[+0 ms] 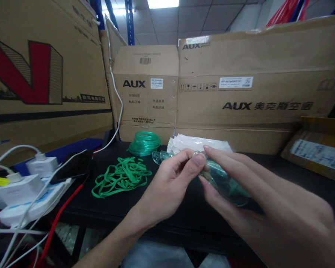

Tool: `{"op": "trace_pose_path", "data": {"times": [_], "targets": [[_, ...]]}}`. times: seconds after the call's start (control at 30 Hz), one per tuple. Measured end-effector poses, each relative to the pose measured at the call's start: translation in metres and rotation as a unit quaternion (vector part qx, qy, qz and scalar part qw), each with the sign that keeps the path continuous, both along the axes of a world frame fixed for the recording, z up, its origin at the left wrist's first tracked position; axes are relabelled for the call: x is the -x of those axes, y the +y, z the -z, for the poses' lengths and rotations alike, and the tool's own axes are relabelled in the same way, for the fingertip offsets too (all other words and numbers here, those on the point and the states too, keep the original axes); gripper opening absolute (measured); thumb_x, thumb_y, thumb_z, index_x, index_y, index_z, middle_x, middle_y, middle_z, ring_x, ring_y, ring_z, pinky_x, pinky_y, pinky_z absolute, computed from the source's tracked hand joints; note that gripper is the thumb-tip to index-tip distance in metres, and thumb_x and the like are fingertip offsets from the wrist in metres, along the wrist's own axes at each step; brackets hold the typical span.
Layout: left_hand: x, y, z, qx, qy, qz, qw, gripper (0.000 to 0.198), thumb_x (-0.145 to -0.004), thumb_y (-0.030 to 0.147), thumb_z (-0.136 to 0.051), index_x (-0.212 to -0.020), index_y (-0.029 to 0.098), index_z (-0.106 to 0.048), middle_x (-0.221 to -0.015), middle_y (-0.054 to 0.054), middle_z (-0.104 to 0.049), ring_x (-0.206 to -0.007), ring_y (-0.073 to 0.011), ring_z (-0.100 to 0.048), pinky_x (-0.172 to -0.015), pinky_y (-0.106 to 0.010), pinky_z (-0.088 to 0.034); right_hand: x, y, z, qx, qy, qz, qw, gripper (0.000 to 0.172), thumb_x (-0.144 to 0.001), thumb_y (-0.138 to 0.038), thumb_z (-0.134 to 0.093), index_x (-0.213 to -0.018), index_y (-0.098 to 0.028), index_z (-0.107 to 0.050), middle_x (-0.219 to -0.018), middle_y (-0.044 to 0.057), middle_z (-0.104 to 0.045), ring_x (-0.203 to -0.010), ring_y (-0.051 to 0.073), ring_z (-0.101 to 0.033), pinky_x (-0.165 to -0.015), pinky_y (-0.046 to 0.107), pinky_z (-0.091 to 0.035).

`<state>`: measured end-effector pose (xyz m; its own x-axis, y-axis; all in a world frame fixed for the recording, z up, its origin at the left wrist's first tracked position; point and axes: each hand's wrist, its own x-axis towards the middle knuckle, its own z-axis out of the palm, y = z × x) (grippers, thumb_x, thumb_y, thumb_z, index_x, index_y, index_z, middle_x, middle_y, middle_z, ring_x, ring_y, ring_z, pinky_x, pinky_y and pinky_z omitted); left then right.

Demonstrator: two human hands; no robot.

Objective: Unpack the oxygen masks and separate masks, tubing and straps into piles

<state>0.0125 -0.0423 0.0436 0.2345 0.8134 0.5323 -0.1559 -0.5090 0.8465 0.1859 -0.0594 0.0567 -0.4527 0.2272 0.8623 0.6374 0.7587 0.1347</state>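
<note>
Both of my hands meet over the middle of the black table. My left hand pinches a small, clear, rounded plastic piece between thumb and forefinger. From the other side, my right hand has its forefinger and thumb around the piece; its other fingers are mostly hidden. Clear green-tinted plastic pieces show behind and below the right fingers; whether they lie on the table or touch that hand, I cannot tell. Left of my hands lie a tangle of green elastic straps and a coil of green clear tubing.
White plastic packets lie behind my hands. Tall cardboard panels wall the table's back. A taped carton stands at right. A power strip with white chargers, cables and a dark phone occupies the left edge.
</note>
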Motion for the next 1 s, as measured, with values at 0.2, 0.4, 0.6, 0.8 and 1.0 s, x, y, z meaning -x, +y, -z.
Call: {"op": "trace_pose_path", "data": {"times": [0.2, 0.4, 0.6, 0.8, 1.0], "targets": [[0.0, 0.007, 0.003, -0.02, 0.015, -0.041, 0.999, 0.036, -0.104, 0.049, -0.054, -0.086, 0.019, -0.06, -0.085, 0.0, -0.059, -0.084, -0.0144, -0.054, -0.077, -0.023, -0.043, 0.004, 0.01, -0.006, 0.077, 0.048, -0.058, 0.994, 0.033, -0.095, -0.02, -0.067, -0.128, -0.018, -0.067, -0.126, 0.01, -0.076, -0.112, 0.024, -0.075, -0.104, 0.031, -0.057], [0.015, 0.021, 0.006, -0.074, 0.075, -0.131, 0.986, 0.036, -0.101, 0.05, -0.059, -0.086, 0.019, -0.064, -0.085, 0.001, -0.061, -0.08, -0.0146, -0.051, -0.075, -0.025, -0.039, 0.005, 0.032, -0.004, 0.423, 0.196, -0.198, 0.863, 0.042, -0.094, -0.046, -0.07, -0.129, -0.023, -0.071, -0.128, 0.008, -0.075, -0.119, 0.025, -0.071, -0.105, 0.038, -0.056], [0.027, 0.028, 0.005, -0.163, 0.16, -0.169, 0.959, 0.035, -0.1, 0.047, -0.062, -0.082, 0.018, -0.07, -0.083, -0.001, -0.066, -0.079, -0.0161, -0.052, -0.078, -0.027, -0.039, 0.006, 0.041, -0.001, 0.521, 0.241, -0.271, 0.773, 0.033, -0.091, -0.044, -0.074, -0.112, -0.021, -0.065, -0.101, 0.005, -0.073, -0.094, 0.02, -0.07, -0.071, 0.027, -0.06], [0.03, 0.032, 0.004, -0.201, 0.191, -0.155, 0.948, 0.03, -0.099, 0.042, -0.065, -0.081, 0.019, -0.072, -0.085, -0.003, -0.069, -0.081, -0.017, -0.054, -0.082, -0.027, -0.04, 0.004, 0.041, -0.003, 0.577, 0.264, -0.298, 0.713, 0.034, -0.079, -0.042, -0.087, -0.099, -0.02, -0.068, -0.094, 0.002, -0.069, -0.091, 0.018, -0.066, -0.082, 0.027, -0.053], [0.031, 0.03, 0.002, -0.122, 0.167, -0.067, 0.976, 0.034, -0.097, 0.048, -0.065, -0.084, 0.018, -0.074, -0.089, -0.004, -0.071, -0.083, -0.0181, -0.06, -0.082, -0.027, -0.045, 0.004, 0.049, 0.001, 0.657, 0.252, -0.347, 0.62, 0.025, -0.084, -0.039, -0.083, -0.089, -0.017, -0.074, -0.09, 0.003, -0.066, -0.08, 0.015, -0.061, -0.077, 0.027, -0.055]]}}
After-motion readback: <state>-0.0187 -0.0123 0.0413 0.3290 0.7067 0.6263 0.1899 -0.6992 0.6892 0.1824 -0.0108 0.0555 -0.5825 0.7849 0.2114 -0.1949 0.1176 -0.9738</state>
